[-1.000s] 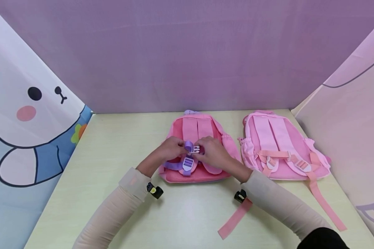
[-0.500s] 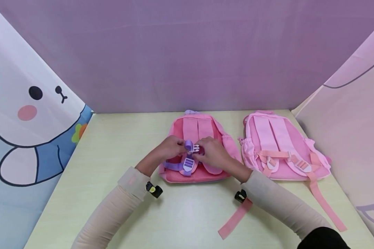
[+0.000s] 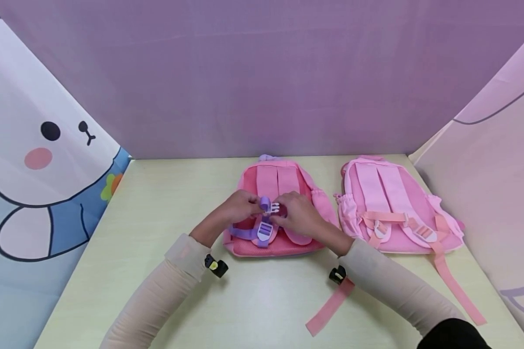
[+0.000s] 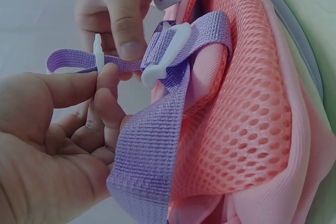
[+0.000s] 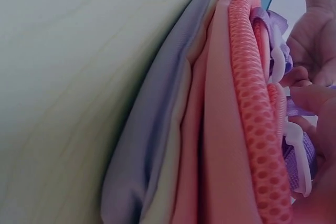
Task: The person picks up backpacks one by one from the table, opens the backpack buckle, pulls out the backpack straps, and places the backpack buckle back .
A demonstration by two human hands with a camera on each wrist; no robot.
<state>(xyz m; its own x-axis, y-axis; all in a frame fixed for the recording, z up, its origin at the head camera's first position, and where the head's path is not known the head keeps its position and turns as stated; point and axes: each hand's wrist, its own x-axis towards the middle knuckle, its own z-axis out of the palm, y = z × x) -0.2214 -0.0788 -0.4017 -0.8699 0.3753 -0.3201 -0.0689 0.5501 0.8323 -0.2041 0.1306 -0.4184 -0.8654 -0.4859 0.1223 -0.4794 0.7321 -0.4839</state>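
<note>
A pink backpack [image 3: 244, 249] lies with its back panel up; its pink mesh [image 4: 247, 129] fills much of the left wrist view. My left hand [image 3: 241, 207] pinches a white pronged buckle [image 3: 274, 208] between thumb and fingers. The purple strap [image 4: 65, 59] runs through this buckle and forms a loop beyond it. My right hand [image 3: 299, 213] pinches the same strap close to the backpack, its thumb [image 4: 130, 32] lying on the webbing. A white adjuster [image 3: 264, 230] sits just below the hands on a shoulder strap. The right fingertips are partly hidden behind the thumb.
A second pink backpack [image 3: 401, 194] lies to the right, with peach straps. One strap end [image 3: 460, 286] hangs toward the table's right side. Another loose peach strap [image 3: 332, 308] lies under the right forearm. Purple and printed cloth walls [image 3: 262, 77] enclose the pale table [image 3: 170, 194].
</note>
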